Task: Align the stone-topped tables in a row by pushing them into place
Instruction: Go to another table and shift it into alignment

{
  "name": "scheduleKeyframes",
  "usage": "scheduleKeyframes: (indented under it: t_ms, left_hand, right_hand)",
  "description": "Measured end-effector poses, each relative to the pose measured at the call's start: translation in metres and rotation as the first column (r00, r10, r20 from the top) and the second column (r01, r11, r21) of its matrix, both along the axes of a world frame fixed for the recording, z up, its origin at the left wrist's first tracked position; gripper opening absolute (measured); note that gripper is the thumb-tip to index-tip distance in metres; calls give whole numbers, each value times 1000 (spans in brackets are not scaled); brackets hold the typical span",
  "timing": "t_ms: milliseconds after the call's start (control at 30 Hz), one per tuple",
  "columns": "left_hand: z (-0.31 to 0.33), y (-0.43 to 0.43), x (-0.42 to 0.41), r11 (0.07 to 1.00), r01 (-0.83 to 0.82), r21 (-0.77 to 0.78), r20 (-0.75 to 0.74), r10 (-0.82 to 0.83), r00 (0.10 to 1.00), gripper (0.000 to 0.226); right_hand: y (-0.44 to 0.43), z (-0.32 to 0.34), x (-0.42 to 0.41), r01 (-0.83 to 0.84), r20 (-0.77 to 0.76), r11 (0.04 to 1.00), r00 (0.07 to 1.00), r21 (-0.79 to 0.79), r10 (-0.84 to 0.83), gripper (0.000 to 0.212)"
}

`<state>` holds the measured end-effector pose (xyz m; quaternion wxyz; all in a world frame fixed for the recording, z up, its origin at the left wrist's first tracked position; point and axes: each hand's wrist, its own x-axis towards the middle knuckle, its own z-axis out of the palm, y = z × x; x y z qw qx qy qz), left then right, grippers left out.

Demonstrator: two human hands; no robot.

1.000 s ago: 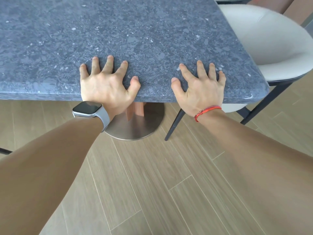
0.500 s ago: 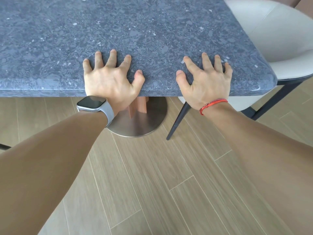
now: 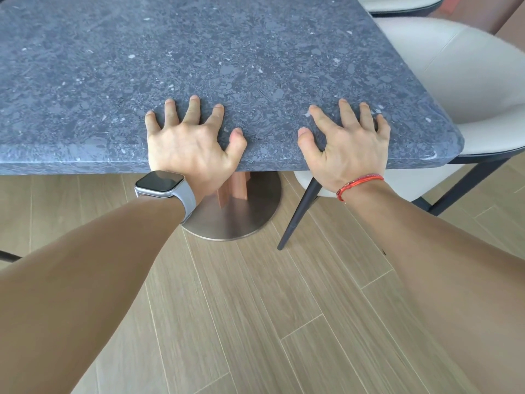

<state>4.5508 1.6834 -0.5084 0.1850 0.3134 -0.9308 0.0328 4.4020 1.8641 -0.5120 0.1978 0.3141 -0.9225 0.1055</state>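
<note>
A stone-topped table (image 3: pixel 227 58) with a speckled blue-grey slab fills the upper part of the head view; its near edge runs across the middle. My left hand (image 3: pixel 190 146), with a watch on the wrist, lies flat over that edge, fingers spread on the slab. Further right, near the rounded corner, my right hand (image 3: pixel 349 146) rests the same way, a red string at the wrist. Both palms sit against the edge and neither thumb hooks underneath. Only this one table shows.
Under the slab stands a reddish post on a round metal base (image 3: pixel 235 217). A cream chair (image 3: pixel 460 81) with dark legs touches the table's right side, one leg (image 3: pixel 298 211) reaching under it. A second chair (image 3: pixel 403 4) is behind. Wood-plank floor (image 3: pixel 255 322) lies below.
The table, the chair and my hands have drifted slightly right and down in view. My hands keep the same spots on the edge, fingers still spread.
</note>
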Motion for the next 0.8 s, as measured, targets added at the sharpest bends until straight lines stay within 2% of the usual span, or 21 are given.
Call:
scheduleKeyframes:
  t_ms: [800]
  left_hand:
    - [3,16,-23,999,-41,33,57,39,998,79]
  right_hand:
    - [10,-2,-31,-31,14,998,999,-50,32,66]
